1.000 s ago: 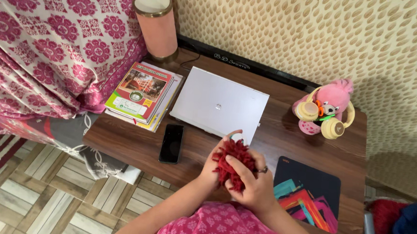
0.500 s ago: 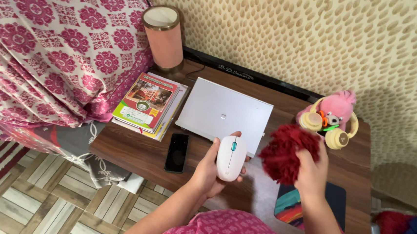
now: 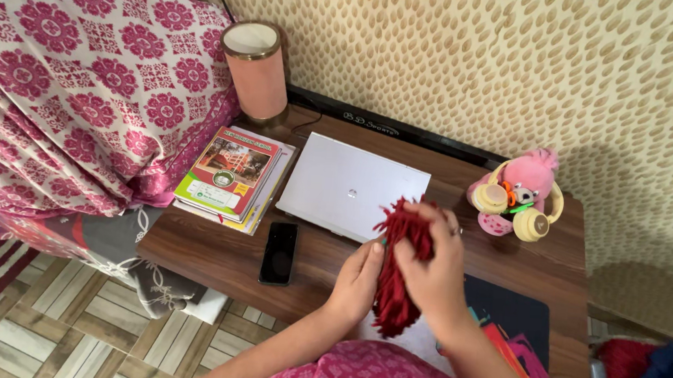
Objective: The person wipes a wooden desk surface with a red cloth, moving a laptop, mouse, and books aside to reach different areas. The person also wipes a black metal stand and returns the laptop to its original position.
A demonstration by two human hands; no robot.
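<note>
Head view: right hand (image 3: 431,273) grip closed on red yarn duster (image 3: 396,276), left hand (image 3: 358,277) cupped beside/under it, contents hidden, over counter (image 3: 214,244). Looks soft, light, floppy; hold the bunched top.

A dark-screened black phone (image 3: 278,252) lies beside a closed silver laptop (image 3: 352,187).

My right hand (image 3: 436,261) now presses the red woolly duster (image 3: 399,268) back over the white mouse, hiding it against my left hand (image 3: 358,276).
</note>
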